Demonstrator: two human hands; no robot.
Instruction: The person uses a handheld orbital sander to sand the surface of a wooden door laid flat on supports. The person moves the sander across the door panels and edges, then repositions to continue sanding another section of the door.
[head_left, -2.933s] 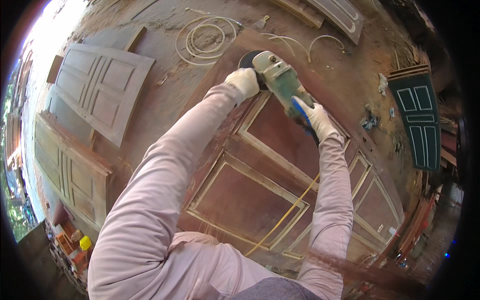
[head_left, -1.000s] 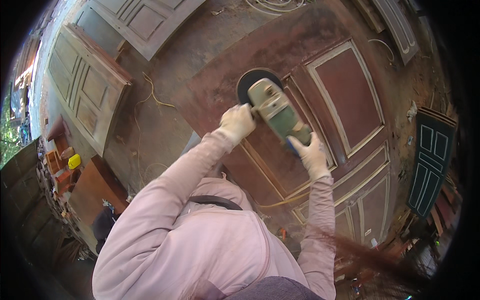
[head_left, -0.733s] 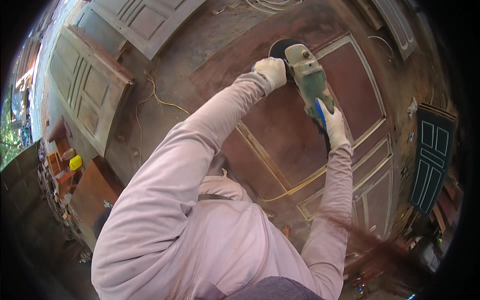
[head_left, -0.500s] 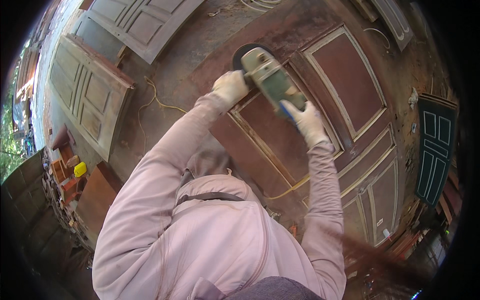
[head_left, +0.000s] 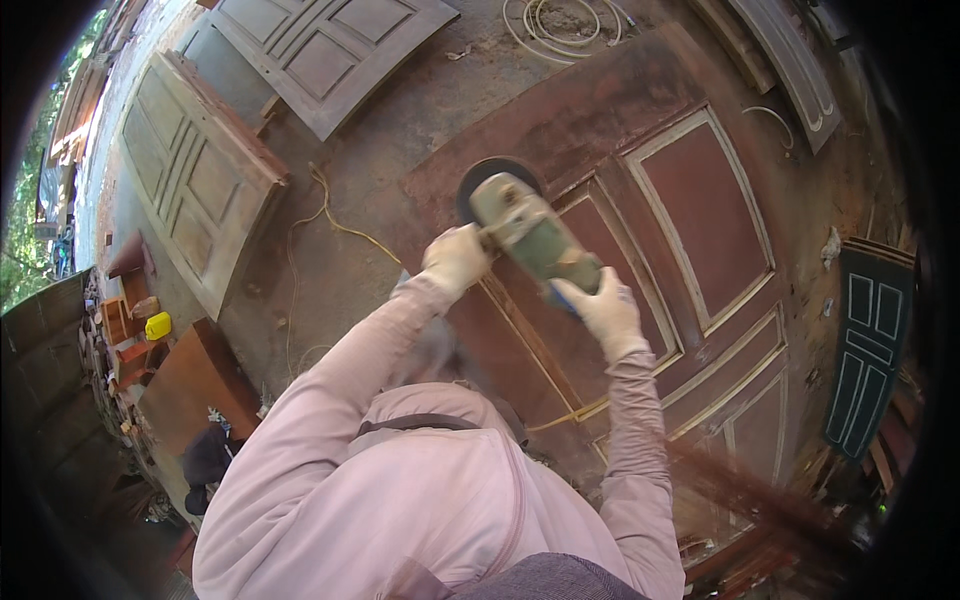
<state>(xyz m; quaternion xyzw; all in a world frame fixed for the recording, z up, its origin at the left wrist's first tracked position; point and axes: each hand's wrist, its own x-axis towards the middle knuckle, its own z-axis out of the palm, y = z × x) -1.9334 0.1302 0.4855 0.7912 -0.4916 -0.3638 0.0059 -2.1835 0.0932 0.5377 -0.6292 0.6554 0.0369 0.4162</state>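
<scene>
A person in a pink jacket bends over a reddish door point(head_left: 700, 210) laid flat, working a green sander point(head_left: 530, 235) along its left stile. The gloved left hand point(head_left: 455, 260) is closed round the side handle by the disc; the gloved right hand point(head_left: 605, 315) grips the rear body. The sander lies between both hands, disc down on the wood. Pale edges outline the panels; most of the door looks red, so much sanding seems left.

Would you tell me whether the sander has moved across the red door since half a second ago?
Cannot tell: the sander sits by the red door's upper panel corner in both, and the camera shifted.
</scene>
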